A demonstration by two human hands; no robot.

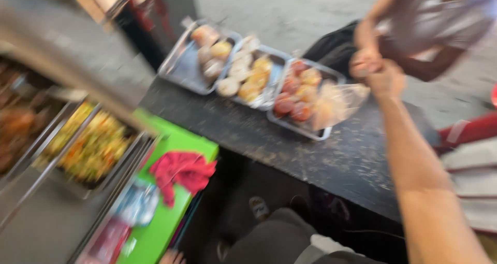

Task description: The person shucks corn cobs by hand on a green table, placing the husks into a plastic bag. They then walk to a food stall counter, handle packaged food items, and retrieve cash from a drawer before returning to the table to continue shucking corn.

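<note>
My right hand (385, 80) reaches out over the dark counter (321, 150), closed on the top of a clear plastic bag (336, 102) with pale food inside. The bag hangs over the right end of a metal tray of red and yellow pastries (300, 95). Another person's hand (365, 61) meets mine at the top of the bag; blur hides who holds how much of it. My left hand is out of sight.
Two more metal trays of buns (207, 51) and pale pastries (248, 75) lie left of the first. A green board (155, 233) with a red cloth (181, 172) sits below. Steel pans of yellow food (96, 147) stand at the left. The other person crouches at the top right.
</note>
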